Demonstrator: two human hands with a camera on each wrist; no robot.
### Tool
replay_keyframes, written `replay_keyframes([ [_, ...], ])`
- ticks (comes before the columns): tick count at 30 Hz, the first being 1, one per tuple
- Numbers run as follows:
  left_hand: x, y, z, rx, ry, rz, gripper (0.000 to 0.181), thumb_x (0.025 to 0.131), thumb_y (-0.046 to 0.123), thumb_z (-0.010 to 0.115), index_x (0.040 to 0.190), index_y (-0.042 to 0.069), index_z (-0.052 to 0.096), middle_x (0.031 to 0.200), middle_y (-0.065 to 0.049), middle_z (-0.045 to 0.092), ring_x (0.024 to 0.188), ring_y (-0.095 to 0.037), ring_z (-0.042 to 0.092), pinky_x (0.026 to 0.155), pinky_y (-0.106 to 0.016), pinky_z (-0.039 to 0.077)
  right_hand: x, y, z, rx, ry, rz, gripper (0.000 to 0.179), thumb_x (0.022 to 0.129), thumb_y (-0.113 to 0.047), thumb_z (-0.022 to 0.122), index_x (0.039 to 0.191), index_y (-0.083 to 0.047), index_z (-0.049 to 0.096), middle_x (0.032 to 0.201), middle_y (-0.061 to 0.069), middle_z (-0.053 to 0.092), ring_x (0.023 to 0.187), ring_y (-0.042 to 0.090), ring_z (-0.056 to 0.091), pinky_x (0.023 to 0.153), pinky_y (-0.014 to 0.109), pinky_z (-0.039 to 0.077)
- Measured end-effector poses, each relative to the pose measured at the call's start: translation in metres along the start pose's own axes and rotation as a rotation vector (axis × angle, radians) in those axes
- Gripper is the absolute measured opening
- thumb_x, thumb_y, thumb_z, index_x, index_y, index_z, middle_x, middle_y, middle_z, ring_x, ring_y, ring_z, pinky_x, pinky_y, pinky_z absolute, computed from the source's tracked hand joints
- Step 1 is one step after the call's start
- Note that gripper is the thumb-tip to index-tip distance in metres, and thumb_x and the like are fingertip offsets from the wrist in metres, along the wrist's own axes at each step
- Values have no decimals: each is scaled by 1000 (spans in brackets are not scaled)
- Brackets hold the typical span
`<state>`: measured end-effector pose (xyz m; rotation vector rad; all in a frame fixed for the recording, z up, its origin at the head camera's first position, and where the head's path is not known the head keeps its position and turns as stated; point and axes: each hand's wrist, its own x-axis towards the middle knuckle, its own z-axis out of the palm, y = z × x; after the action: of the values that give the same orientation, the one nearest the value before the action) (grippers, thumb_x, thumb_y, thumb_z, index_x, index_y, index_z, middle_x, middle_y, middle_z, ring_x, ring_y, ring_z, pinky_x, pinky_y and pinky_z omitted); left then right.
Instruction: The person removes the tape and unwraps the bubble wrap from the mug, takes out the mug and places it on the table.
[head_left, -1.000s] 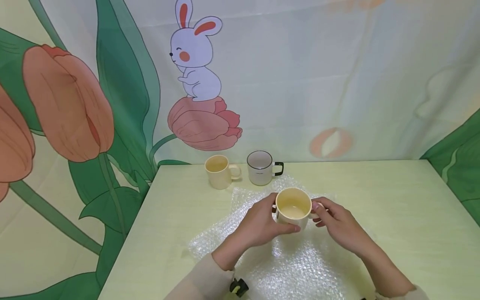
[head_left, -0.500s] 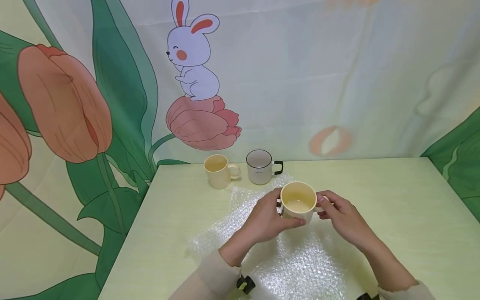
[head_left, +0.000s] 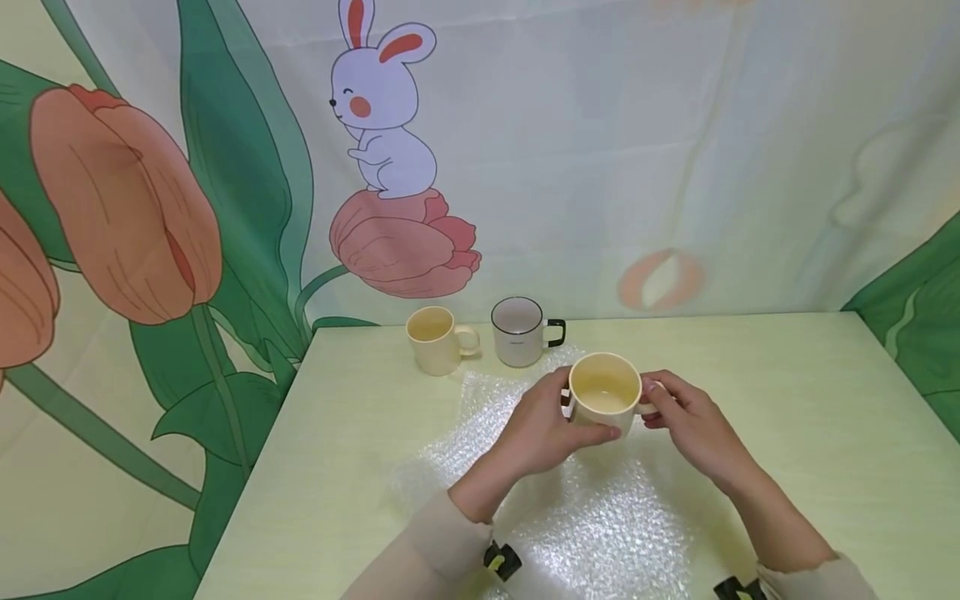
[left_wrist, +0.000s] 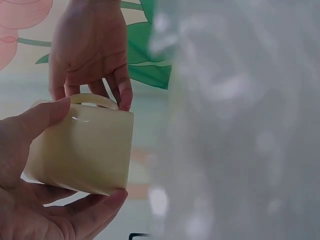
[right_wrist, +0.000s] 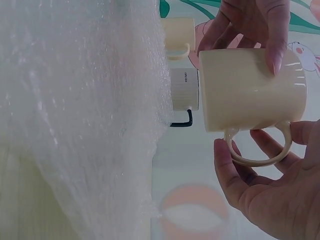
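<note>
A cream-yellow mug (head_left: 604, 398) is held up over the bubble wrap (head_left: 600, 508), its mouth tilted toward the head camera. My left hand (head_left: 536, 429) grips the mug's body from the left, thumb across the near side. On the other side my right hand (head_left: 693, 429) pinches the mug's handle (right_wrist: 260, 162) between thumb and fingers. The left wrist view shows the left hand's fingers (left_wrist: 95, 217) under the mug's side. Part of the handle is hidden by the right hand in the head view.
At the table's back edge stand another cream-yellow mug (head_left: 433, 350) and a white mug (head_left: 517, 343) with a black rim and black handle. The pale table (head_left: 810, 417) meets a printed cloth backdrop (head_left: 570, 167) behind it. Bubble wrap lies under both forearms.
Both hands have moved the mug a little to the right and toward the back of the table. Their hold on it looks the same. The two standing mugs have stayed in place.
</note>
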<state>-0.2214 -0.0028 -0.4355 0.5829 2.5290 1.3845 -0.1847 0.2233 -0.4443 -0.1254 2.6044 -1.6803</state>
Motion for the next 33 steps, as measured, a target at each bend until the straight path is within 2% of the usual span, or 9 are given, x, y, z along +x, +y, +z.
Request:
replay_keyframes([
  [11,9,2,8,-70,16,-3,79,77,40,92,144,19,55,125,2,64,104,-14,61,80,-29,54,7,0,-4,-14,55,36,41,113,-36,40,133,-7,62,111,14,66,99,15,68,87,24,58],
  [17,14,3,15,-104,28,-20,84,78,39,91,149,18,50,134,2,60,114,-15,59,89,-35,54,10,0,-7,-10,85,50,42,113,-36,38,131,-5,61,108,14,66,97,16,68,85,22,58],
  [23,20,7,19,-76,41,-49,86,79,41,90,150,17,48,140,-2,57,127,-20,57,101,-45,52,14,1,-9,-10,100,59,43,113,-37,38,130,-5,60,108,13,66,95,14,68,84,22,58],
  [28,24,9,22,-57,46,-80,87,79,44,89,150,16,48,138,-3,57,124,-20,58,101,-45,52,17,3,-12,-6,103,62,44,113,-38,37,130,-5,60,108,12,66,93,8,67,84,23,59],
  [33,29,10,26,-46,54,-96,89,79,46,89,151,15,47,134,-3,57,122,-20,58,101,-45,52,21,5,-14,-4,115,78,45,113,-39,37,131,-4,60,108,11,66,95,12,67,84,23,59],
])
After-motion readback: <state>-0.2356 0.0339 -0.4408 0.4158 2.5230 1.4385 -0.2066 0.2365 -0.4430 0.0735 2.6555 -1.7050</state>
